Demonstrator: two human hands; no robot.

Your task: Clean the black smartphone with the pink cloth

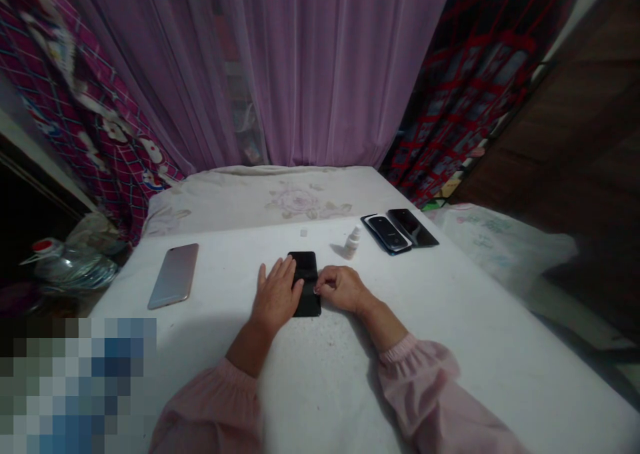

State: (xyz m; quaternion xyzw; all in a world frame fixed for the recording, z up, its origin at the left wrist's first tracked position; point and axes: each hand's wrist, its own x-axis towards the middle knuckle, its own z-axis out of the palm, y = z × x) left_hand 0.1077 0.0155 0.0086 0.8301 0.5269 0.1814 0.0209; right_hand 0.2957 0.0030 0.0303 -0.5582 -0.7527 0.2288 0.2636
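Observation:
A black phone (307,271) lies flat on the white-covered table in front of me. My left hand (278,289) rests on its left side, fingers extended and the thumb reaching across the phone. At the phone's right edge, my right hand (341,287) is closed with thumb and forefinger pinched together; what they hold, if anything, is too small to name. A small white spray bottle (353,243) stands upright beyond my right hand. Near the phone's far end lies a small pale square piece (304,233).
A rose-gold phone (174,276) lies at the left. Several dark phones (389,233) lie at the back right of the table (450,347). Purple curtains (320,74) hang behind it. On the left, beyond the table, is a large clear bottle (73,265) with a red cap.

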